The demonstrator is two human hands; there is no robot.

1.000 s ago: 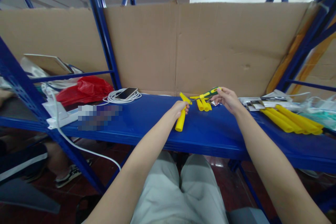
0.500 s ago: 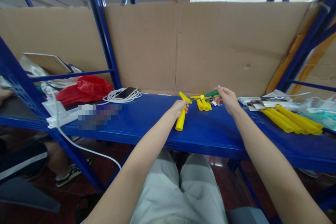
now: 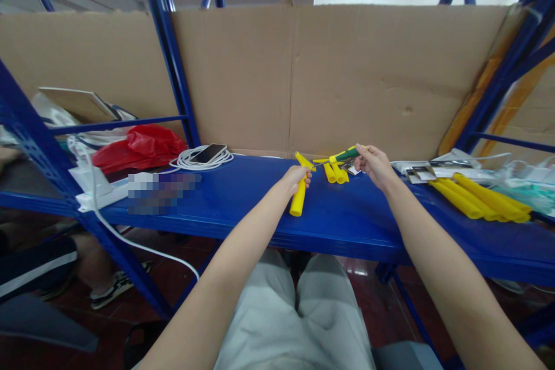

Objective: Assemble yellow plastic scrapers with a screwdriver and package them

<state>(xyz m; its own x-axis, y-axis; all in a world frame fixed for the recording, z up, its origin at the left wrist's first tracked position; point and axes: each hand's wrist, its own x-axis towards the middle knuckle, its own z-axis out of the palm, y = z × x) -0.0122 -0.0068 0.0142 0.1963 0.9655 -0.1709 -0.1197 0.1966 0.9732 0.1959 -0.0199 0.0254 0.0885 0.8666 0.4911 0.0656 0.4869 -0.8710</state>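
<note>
My left hand (image 3: 300, 178) is closed around a yellow tube-like piece (image 3: 297, 203), whose round end points toward me and whose narrower part sticks out behind my fingers. In my right hand (image 3: 373, 165) is a screwdriver (image 3: 346, 154) with a green and yellow handle, gripped at the handle's end. Its thin shaft points left and reaches the yellow piece at my left hand; the tip is too small to make out. Behind the screwdriver, more yellow tube-like pieces (image 3: 335, 173) lie on the blue shelf (image 3: 255, 185).
Several yellow tubes (image 3: 477, 199) and plastic packets (image 3: 437, 167) lie to the right. On the left are a phone (image 3: 208, 154) on a coiled white cable (image 3: 186, 161), a red plastic bag (image 3: 139, 147) and a white power strip (image 3: 113, 192). Cardboard (image 3: 234, 81) stands behind. Another person's leg (image 3: 95, 260) shows lower left.
The screwdriver handle has turned slightly in my right hand, and that hand's fingers have shifted a little. My left hand and the yellow piece stay in place.
</note>
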